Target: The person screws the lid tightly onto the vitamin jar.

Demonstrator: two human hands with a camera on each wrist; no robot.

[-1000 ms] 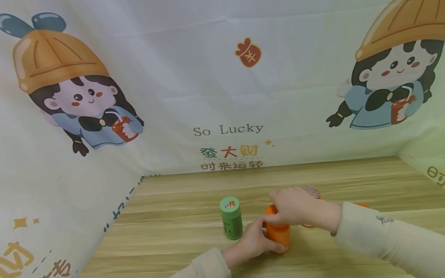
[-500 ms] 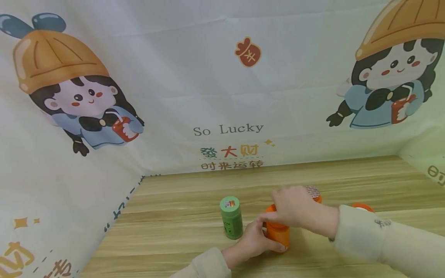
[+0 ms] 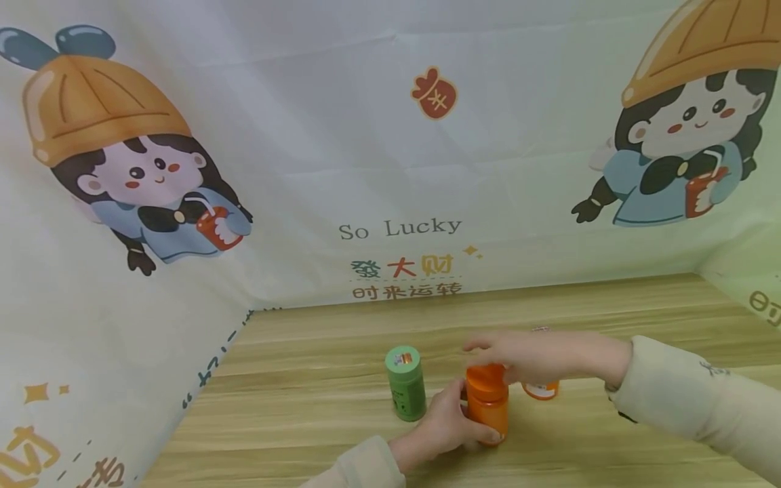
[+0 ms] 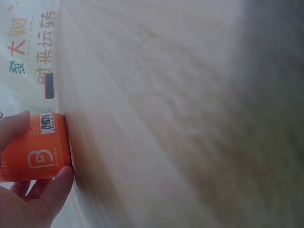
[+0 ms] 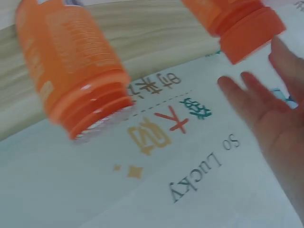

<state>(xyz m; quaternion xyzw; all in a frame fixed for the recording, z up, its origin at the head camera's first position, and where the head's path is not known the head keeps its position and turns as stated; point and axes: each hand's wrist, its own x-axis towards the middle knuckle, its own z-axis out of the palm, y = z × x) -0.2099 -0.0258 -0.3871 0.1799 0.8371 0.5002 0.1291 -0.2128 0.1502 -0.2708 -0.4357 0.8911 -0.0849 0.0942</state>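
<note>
My left hand (image 3: 447, 423) grips the lower body of an upright orange bottle (image 3: 493, 419) on the wooden table. An orange cap (image 3: 486, 383) sits on this bottle. In the left wrist view, thumb and fingers wrap the bottle's orange body (image 4: 35, 152) near its base. Just above and behind the cap is my right hand (image 3: 543, 356), its fingers loosely extended; a gap shows between them and the cap in the right wrist view. A second orange bottle (image 5: 71, 61), uncapped with a printed seal over its mouth, stands behind the right hand, which mostly hides it in the head view.
A green lidded canister (image 3: 407, 390) stands left of the gripped bottle. White printed cloth (image 3: 518, 203) rises behind and beside the wooden table (image 3: 293, 379). The right sleeve (image 3: 683, 393) crosses the table's right side.
My right hand has let go of the cap and shifted right, its fingers loosening. The loose orange cap at right is now hidden behind the right arm. The left hand keeps its grip.
</note>
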